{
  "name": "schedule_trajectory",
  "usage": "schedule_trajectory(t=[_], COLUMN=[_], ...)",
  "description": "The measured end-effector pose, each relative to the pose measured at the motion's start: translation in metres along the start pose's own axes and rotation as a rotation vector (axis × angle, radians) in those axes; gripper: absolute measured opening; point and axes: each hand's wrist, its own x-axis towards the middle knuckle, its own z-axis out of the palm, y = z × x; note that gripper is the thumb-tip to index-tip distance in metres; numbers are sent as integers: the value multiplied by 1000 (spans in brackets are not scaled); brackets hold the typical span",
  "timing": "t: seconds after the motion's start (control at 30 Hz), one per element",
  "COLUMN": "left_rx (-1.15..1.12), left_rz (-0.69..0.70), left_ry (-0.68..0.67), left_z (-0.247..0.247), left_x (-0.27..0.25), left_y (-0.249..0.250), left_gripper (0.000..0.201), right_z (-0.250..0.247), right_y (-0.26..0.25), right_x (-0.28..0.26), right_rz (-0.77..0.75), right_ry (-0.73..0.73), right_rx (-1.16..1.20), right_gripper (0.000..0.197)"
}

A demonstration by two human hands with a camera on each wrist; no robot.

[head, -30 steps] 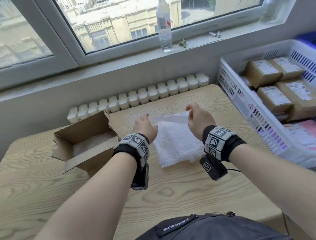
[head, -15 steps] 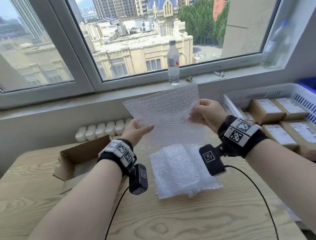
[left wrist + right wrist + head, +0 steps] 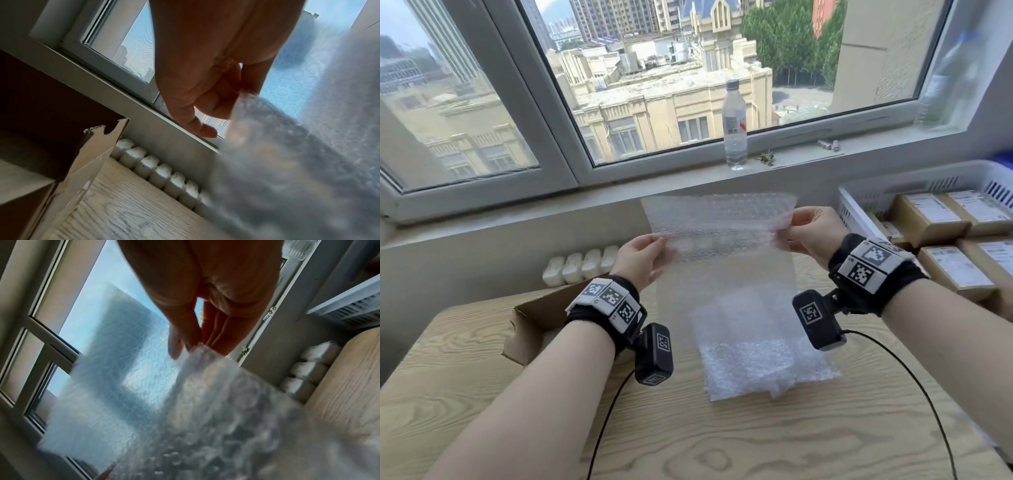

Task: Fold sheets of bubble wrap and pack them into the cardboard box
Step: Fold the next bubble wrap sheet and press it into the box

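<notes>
Right, both hands pinch one bubble wrap sheet (image 3: 722, 260) mid-air above the tabletop (image 3: 688, 438) stack, left hand (image 3: 642, 262) and right hand (image 3: 813, 236) on opposite side edges, long axis hanging down, cardboard box (image 3: 541, 325) nearer the left hand.

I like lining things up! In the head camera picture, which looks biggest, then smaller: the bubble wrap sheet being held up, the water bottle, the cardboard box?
1. Bubble wrap sheet
2. Cardboard box, partly hidden by an arm
3. Water bottle, though it stands farther away
</notes>
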Motion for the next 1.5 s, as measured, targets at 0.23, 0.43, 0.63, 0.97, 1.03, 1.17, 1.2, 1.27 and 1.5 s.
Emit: schedule_trajectory(t=[0.23,0.43,0.63,0.97,1.03,1.17,1.2,1.27,1.5], left_rx=[-135,9,-124,-174,-63,-15,-31,-66,-97], left_rz=[-276,-297,-192,-215,-254,-244,-228,-211,-202], left_ry=[-139,-284,-207,-196,-214,-221,-197,-147,-121], left_z=[-7,-9,-6,-5,-6,-9,-9,-8,-9], left_x=[0,-3,4,0,-4,-5,-4,-3,3], left_y=[-1,-2,-7,-10,-14,-27,-28,-27,-23], left_gripper=[40,43,29,69,56,19,11,2,7], right_z=[1,3,3,6,6,3,3,2,1], right_y=[-5,0,6,23,22,19,18,17,16], right_x=[-6,-3,1,-7,-5,-5,-6,-8,-9], right_rz=[-52,-20,218,191,179,193,210,241,176], right_ry=[46,73,-75,-273,-257,-318,-335,-355,-270], right_rx=[-158,-200,80,-100,-41,-3,-8,-15,-68], right_gripper=[37,44,16,16,18,23,26,33,30])
